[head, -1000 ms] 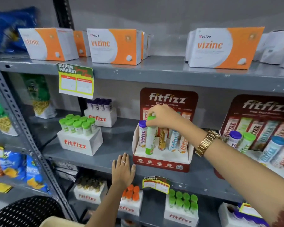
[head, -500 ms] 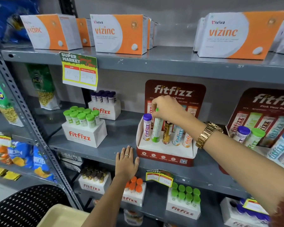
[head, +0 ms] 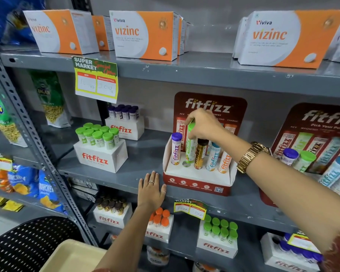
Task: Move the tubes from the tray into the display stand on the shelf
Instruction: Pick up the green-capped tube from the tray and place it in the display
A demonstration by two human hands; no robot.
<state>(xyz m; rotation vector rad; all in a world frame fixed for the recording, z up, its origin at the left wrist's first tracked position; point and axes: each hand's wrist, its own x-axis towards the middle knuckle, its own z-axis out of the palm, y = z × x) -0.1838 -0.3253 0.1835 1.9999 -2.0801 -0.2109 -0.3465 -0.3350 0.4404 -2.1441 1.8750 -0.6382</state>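
Observation:
A red and white fitfizz display stand (head: pixel 198 183) stands on the middle shelf. It holds a purple-capped tube (head: pixel 176 149), a gold and black tube (head: pixel 200 154), a blue-capped tube (head: pixel 212 158) and an orange-printed tube (head: pixel 224 160). My right hand (head: pixel 204 125) grips the top of a green-capped tube (head: pixel 190 146), held just above the stand's second hole (head: pixel 186 164). My left hand (head: pixel 151 190) lies flat and open on the shelf's front edge, left of the stand. A corner of the beige tray (head: pixel 71 256) shows at the bottom.
White fitfizz boxes with green-capped (head: pixel 99 148) and dark-capped tubes (head: pixel 125 122) stand left of the stand. A second display (head: pixel 314 146) stands at right. Vizinc boxes (head: pixel 145 35) fill the top shelf. Price tags (head: pixel 96 80) hang from shelf edges. A black perforated chair (head: pixel 28 242) sits bottom left.
My right hand has carried the green-capped tube back and to the right, from in front of the stand to over its second hole. The left hand has stayed on the shelf edge.

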